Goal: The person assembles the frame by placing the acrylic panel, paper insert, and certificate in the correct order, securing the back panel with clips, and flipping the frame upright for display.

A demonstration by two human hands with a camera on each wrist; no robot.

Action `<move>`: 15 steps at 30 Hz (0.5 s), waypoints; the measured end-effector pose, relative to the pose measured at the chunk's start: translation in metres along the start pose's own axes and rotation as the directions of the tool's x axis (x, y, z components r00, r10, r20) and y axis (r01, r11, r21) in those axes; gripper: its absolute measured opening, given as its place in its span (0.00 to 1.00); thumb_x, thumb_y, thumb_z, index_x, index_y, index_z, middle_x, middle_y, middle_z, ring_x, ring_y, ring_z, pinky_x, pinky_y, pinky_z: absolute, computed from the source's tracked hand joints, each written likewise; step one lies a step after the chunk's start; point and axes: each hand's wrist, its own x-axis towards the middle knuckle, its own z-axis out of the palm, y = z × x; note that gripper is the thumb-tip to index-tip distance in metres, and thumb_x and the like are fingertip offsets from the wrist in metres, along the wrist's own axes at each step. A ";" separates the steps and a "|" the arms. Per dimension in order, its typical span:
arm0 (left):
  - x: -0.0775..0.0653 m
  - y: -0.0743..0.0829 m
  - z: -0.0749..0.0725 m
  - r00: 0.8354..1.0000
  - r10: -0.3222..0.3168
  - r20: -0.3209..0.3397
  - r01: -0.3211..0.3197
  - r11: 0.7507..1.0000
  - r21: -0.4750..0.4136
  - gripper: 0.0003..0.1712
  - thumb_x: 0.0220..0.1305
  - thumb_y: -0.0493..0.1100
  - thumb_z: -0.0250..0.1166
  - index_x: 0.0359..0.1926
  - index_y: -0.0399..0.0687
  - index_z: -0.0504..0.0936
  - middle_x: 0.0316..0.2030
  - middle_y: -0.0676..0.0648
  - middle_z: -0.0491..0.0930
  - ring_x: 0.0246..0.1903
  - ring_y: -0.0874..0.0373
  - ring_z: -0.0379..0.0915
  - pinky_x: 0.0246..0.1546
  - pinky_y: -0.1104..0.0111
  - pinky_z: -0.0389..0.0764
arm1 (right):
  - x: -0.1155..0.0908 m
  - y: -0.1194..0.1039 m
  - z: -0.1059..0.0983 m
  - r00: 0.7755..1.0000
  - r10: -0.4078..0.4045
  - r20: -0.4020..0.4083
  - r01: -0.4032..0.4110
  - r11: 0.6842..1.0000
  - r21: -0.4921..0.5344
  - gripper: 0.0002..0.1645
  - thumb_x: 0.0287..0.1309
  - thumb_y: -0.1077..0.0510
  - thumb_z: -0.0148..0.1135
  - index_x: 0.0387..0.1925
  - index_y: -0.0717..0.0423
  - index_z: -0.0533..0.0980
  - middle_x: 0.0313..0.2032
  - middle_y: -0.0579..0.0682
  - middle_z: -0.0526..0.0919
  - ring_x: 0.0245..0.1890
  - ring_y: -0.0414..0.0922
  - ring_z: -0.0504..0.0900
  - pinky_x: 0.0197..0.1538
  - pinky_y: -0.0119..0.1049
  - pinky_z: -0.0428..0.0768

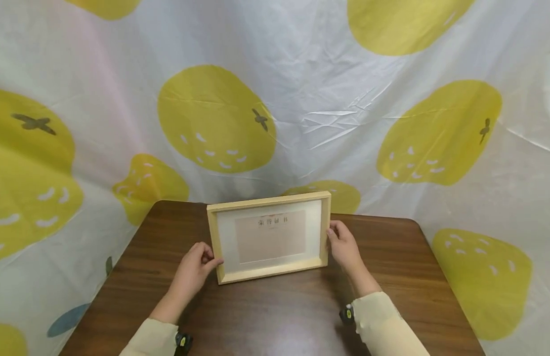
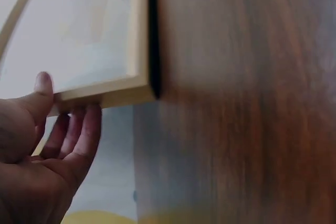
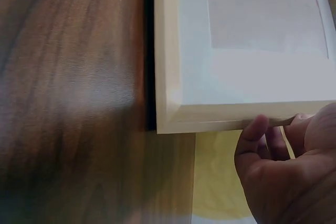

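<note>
A light wooden picture frame (image 1: pixel 275 271) stands nearly upright over the dark brown table, its front towards me and its right side a little higher in the head view. Inside it, a pinkish certificate (image 1: pixel 271 244) with a line of characters near the top is set in a white mat (image 1: pixel 314 227). My left hand (image 1: pixel 191 271) pinches the frame's left side near the lower corner, thumb in front and fingers against the outer edge. At the opposite side, my right hand (image 1: pixel 346 247) grips the right edge between thumb and fingers. The frame's back is hidden.
The wooden table (image 1: pixel 275 316) has rounded far corners. Behind and beside it hangs a whitish curtain (image 1: pixel 310 123) printed with large yellow fruits, close to the table's far edge. Dark wrist devices (image 1: pixel 347 314) sit at both pale sleeves (image 1: pixel 381 316).
</note>
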 end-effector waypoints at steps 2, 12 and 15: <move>0.005 -0.003 0.007 1.000 0.008 0.003 -0.008 1.000 0.009 0.16 0.71 0.44 0.76 0.40 0.45 0.75 0.37 0.47 0.73 0.35 0.58 0.69 0.34 0.71 0.72 | -0.005 0.002 -0.001 1.000 0.011 -0.024 -0.011 1.000 -0.004 0.17 0.87 0.58 0.49 0.66 0.60 0.76 0.54 0.62 0.81 0.45 0.52 0.80 0.46 0.45 0.84; 0.026 -0.002 0.023 0.996 0.067 0.067 -0.062 0.996 -0.069 0.18 0.77 0.34 0.68 0.60 0.35 0.73 0.57 0.35 0.76 0.56 0.41 0.84 0.53 0.56 0.90 | -0.023 0.010 -0.010 0.995 -0.002 -0.098 0.008 0.998 0.061 0.19 0.85 0.58 0.53 0.69 0.59 0.75 0.58 0.63 0.81 0.47 0.52 0.80 0.45 0.39 0.87; 0.025 -0.001 0.023 0.991 0.048 0.121 -0.033 0.992 -0.119 0.28 0.77 0.36 0.68 0.71 0.31 0.69 0.66 0.31 0.73 0.64 0.35 0.81 0.58 0.53 0.89 | -0.028 0.013 -0.013 0.995 -0.009 -0.104 0.008 1.000 -0.015 0.18 0.84 0.59 0.57 0.67 0.59 0.76 0.54 0.62 0.82 0.48 0.50 0.80 0.47 0.37 0.86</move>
